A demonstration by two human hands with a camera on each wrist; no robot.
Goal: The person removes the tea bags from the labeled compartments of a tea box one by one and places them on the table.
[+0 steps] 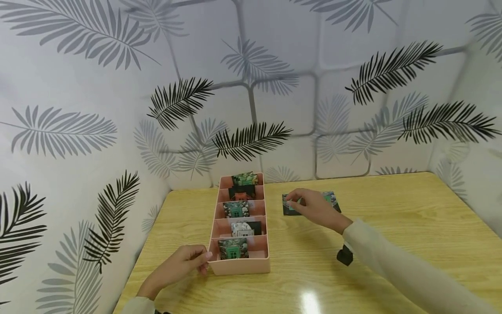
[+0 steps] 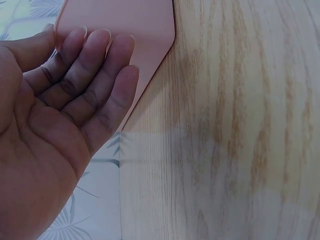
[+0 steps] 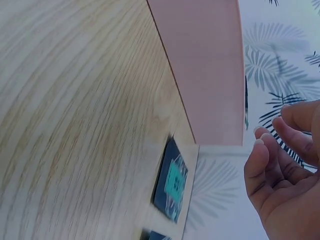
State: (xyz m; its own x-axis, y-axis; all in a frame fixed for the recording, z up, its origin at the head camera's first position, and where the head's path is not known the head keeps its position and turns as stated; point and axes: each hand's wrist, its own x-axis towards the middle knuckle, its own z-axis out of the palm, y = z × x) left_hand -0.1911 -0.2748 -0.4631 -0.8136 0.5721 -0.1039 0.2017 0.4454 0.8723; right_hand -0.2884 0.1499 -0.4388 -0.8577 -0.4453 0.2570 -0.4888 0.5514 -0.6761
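Note:
A long pink box (image 1: 240, 266) with a row of compartments stands on the table. Small printed sachets lie in it, such as a green-labelled one (image 1: 233, 249) in the nearest compartment. At the box's near left corner, my left hand (image 1: 184, 264) holds the rim, thumb on top and fingertips along the outer wall (image 2: 145, 30). Right of the box, my right hand (image 1: 315, 209) hovers over flat dark sachets with teal labels, one of them (image 3: 172, 182) plain in the right wrist view. Its fingers (image 3: 257, 162) are loosely bent with nothing between them. The hand partly hides these sachets in the head view.
The wood-grain table (image 1: 298, 279) runs back to a wall (image 1: 282, 96) with a leaf pattern. A small black object (image 1: 345, 255) shows at the right sleeve (image 1: 392, 257).

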